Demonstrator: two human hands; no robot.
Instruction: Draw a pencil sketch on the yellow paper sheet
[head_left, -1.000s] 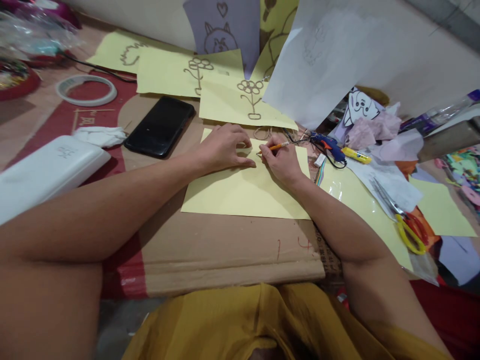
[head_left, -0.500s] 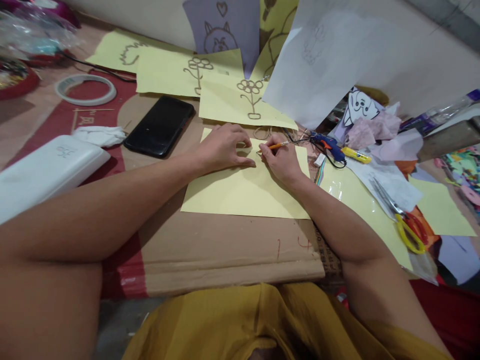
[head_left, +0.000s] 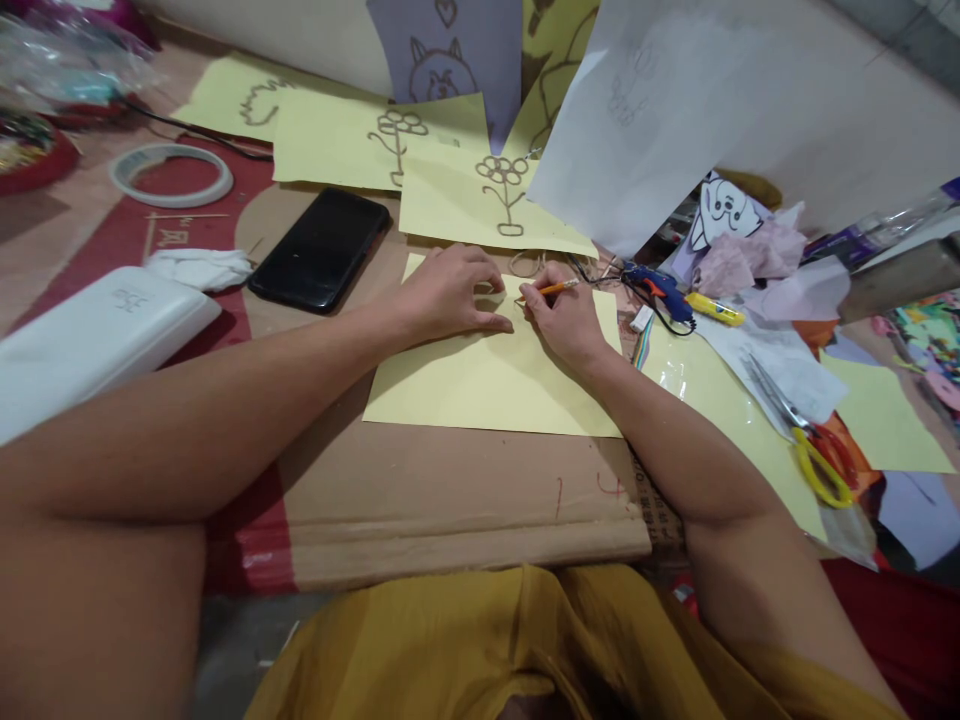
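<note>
A sheet of yellow paper (head_left: 480, 385) lies flat on the cardboard in front of me. My right hand (head_left: 564, 315) is closed around an orange pencil (head_left: 553, 289), its tip down at the upper middle of the sheet. My left hand (head_left: 454, 292) rests on the left part of the paper, thumb and fingers apart, holding nothing. Any mark under the pencil tip is too faint to make out. Just behind stands a yellow sheet with a flower in a pot (head_left: 504, 195) outlined in brown cord.
A black phone (head_left: 321, 250), a tape roll (head_left: 171, 176) and a white box-like object (head_left: 97, 335) lie to the left. On the right are a blue glue gun (head_left: 660, 295), a yellow cutter (head_left: 715, 309), scissors (head_left: 817, 465) and paper scraps. A white sheet (head_left: 630, 120) leans at the back.
Both hands keep nearly the same place on the paper, and the pencil tip has shifted only very slightly. The whole view has moved a little.
</note>
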